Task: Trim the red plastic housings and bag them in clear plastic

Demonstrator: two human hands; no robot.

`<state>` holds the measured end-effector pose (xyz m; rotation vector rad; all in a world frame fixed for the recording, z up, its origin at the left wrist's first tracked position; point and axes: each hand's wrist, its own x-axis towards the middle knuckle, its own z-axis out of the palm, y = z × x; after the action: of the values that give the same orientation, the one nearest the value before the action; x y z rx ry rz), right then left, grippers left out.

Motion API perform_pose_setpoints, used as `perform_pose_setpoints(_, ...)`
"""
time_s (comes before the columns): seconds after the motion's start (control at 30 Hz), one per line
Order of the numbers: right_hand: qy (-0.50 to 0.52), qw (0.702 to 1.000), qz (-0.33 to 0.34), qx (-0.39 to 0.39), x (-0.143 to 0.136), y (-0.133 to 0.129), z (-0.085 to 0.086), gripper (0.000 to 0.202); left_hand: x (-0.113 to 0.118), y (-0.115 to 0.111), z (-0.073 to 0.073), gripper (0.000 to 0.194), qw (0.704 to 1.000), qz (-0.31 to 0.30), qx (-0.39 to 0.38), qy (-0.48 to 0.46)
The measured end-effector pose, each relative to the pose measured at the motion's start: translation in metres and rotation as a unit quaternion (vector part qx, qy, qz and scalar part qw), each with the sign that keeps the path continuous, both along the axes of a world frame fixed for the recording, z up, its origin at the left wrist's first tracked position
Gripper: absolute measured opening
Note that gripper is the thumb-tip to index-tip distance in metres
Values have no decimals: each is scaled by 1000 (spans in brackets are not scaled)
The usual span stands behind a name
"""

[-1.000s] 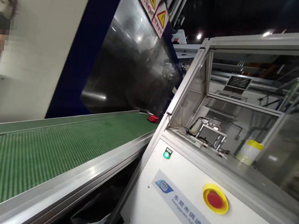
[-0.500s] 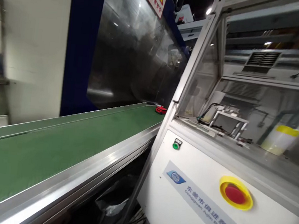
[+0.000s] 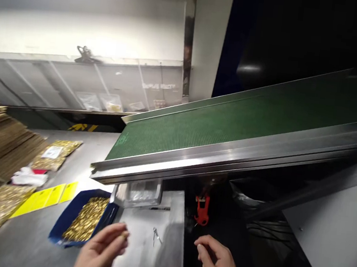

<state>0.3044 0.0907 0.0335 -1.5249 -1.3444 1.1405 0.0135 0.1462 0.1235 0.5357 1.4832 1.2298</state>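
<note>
My left hand is at the bottom, just right of a blue bin of small gold-coloured parts. Its thumb and fingertips are pinched together, with a tiny gold-coloured piece showing between them. My right hand is to the right, over the dark area beyond the metal table's edge. Its fingers are curled, thumb close to the index finger, and whether anything is between them is too small to tell. A small metal tool lies on the metal table between the hands.
A green conveyor belt with a metal rail slopes above the hands. A red tool hangs below it. Left are stacked cardboard, bags of gold parts, yellow sheets and white gloves. A clear tray sits under the belt.
The view has swung left and down, away from the white machine to the table and bins. Both hands, not visible before, now show at the bottom. The red object on the belt is out of view.
</note>
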Motion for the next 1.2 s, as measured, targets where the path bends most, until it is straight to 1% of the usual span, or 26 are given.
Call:
perform_pose_setpoints(0.07, 29, 997, 50, 53, -17, 0, 27, 25, 25, -21, -7, 59, 998, -36, -5, -60)
perform_pose_setpoints(0.13, 45, 989, 105, 97, -30, 4, 56, 16, 52, -34, -11, 51, 990, -85, -6, -114)
perform_pose_setpoints(0.2, 66, 979, 153, 115, -37, 10, 79, 22, 70, -41, -12, 47, 980, -124, -10, -153)
perform_pose_setpoints(0.27, 87, 973, 184, 109, -37, 17, 93, 23, 77, -44, -11, 48, 974, -148, -11, -170)
perform_pose_setpoints(0.33, 98, 972, 194, 89, -35, 20, 99, 20, 78, -44, -10, 49, 972, -165, -9, -168)
perform_pose_setpoints(0.43, 106, 976, 182, 50, -30, 20, 99, 18, 78, -45, -9, 48, 972, -182, -7, -147)
perform_pose_setpoints(0.53, 133, 976, 172, 9, -28, 17, 92, 16, 80, -45, -11, 47, 971, -200, -7, -131)
perform_pose_setpoints(0.63, 203, 967, 153, -13, -28, 14, 83, 5, 82, -43, -17, 46, 963, -232, 0, -135)
perform_pose_setpoints(0.7, 274, 953, 126, -35, -28, 12, 78, 14, 83, -41, -22, 50, 955, -252, -2, -155)
perform_pose_setpoints(0.77, 340, 933, 99, -66, -26, 10, 77, 26, 85, -40, -25, 56, 952, -241, -17, -188)
perform_pose_setpoints(0.83, 378, 918, 75, -90, -24, 9, 77, 32, 89, -41, -25, 62, 954, -203, -32, -217)
perform_pose_setpoints(0.93, 387, 915, 55, -99, -22, 7, 77, 34, 95, -44, -22, 65, 956, -164, -33, -240)
perform_pose_setpoints(1.0, 388, 914, 54, -104, -23, 6, 76, 34, 97, -47, -21, 64, 955, -157, -28, -249)
perform_pose_setpoints(1.1, 397, 908, 52, -125, -25, 5, 74, 35, 96, -48, -24, 61, 954, -155, -21, -258)
perform_pose_setpoints(1.2, 392, 910, 43, -130, -27, 4, 72, 35, 92, -45, -30, 57, 948, -183, -14, -262)
